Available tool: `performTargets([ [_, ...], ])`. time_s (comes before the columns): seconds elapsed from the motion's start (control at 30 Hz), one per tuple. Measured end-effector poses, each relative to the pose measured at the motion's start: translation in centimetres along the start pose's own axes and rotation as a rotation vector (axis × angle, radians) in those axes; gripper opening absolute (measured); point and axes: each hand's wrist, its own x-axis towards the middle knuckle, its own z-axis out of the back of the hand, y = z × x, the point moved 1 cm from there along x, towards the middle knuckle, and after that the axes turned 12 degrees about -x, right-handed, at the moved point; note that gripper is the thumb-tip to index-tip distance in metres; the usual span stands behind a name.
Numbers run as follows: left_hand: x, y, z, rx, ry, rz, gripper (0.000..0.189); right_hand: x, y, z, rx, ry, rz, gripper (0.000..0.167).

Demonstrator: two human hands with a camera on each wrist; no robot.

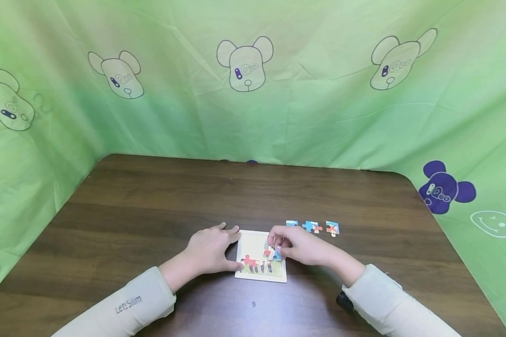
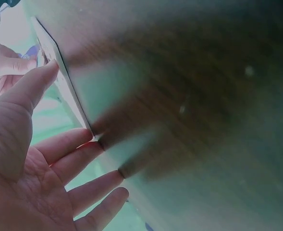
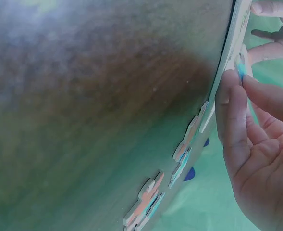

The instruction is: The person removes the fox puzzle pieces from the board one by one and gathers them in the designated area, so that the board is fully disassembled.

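Note:
A square, pale wooden puzzle board (image 1: 250, 240) lies on the table, its lower part filled with red and green pieces showing striped legs. My left hand (image 1: 211, 249) spreads along the board's left side, thumb at the lower left corner and fingertips at the upper left; in the left wrist view its thumb (image 2: 44, 77) meets the board's edge. Over the right part of the board, my right hand (image 1: 302, 245) pinches a blue and white puzzle piece (image 1: 277, 254) between thumb and fingers. That piece stands tilted in the right wrist view, partly hidden by the fingertips (image 3: 231, 79).
Behind and right of the board lie several loose puzzle pieces (image 1: 332, 228), blue, white and orange. A small dark object (image 1: 344, 301) sits beside the right sleeve. The brown wooden table (image 1: 173, 196) ends at a green printed curtain (image 1: 173, 126).

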Motion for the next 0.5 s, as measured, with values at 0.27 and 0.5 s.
performTargets([
  [0.27, -0.02, -0.05, 0.11, 0.004, 0.003, 0.005, 0.077, -0.18, 0.16, 0.05, 0.051, 0.006, 0.000, 0.021],
  [0.5, -0.12, 0.01, 0.07, -0.001, 0.006, 0.005, 0.075, -0.94, -0.32, 0.29, 0.071, 0.014, -0.017, 0.020],
])
